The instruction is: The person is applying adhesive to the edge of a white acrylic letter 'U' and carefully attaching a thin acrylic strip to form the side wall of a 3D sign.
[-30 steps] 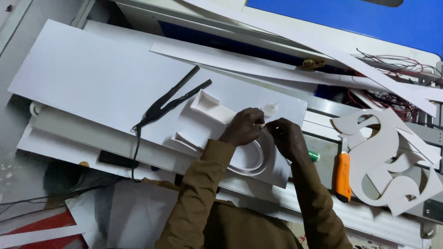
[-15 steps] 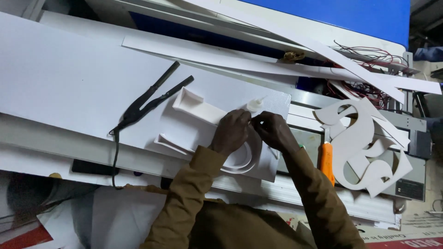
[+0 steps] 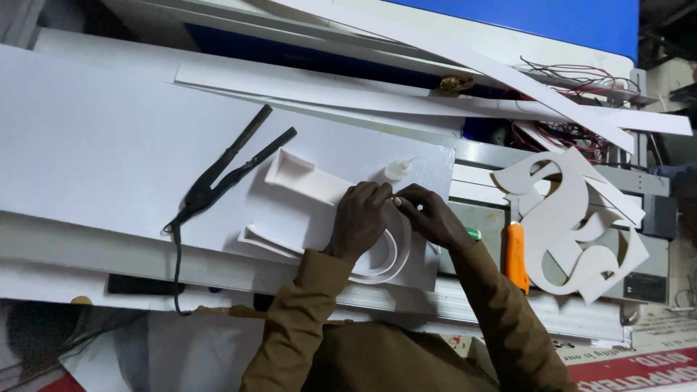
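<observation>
Head view: both hands are working on a white letter-shaped foam piece with raised side walls [image 3: 312, 190] lying flat on a white textured board [image 3: 348, 156]. Left hand [image 3: 361, 218] is resting palm-down on the piece, fingers curled together and pressing its curved end. Right hand [image 3: 430, 215] is sitting just beside the left, fingertips pinched together on what looks like the thin white wall strip; the exact grip is too small to tell. The piece's long axis is running diagonally, from the open boxy end up and left of the left hand down to the rounded loop under and below both hands. A small clear squeeze bottle with a pointed nozzle [image 3: 398, 169] is lying just above the hands, nozzle pointing up-right. A black two-armed heating tool with a cord [image 3: 231, 168] is lying well left of the left hand. An orange utility knife [image 3: 515, 255] is lying right of the right hand, with white cut-out foam shapes [image 3: 573, 225] further right.
</observation>
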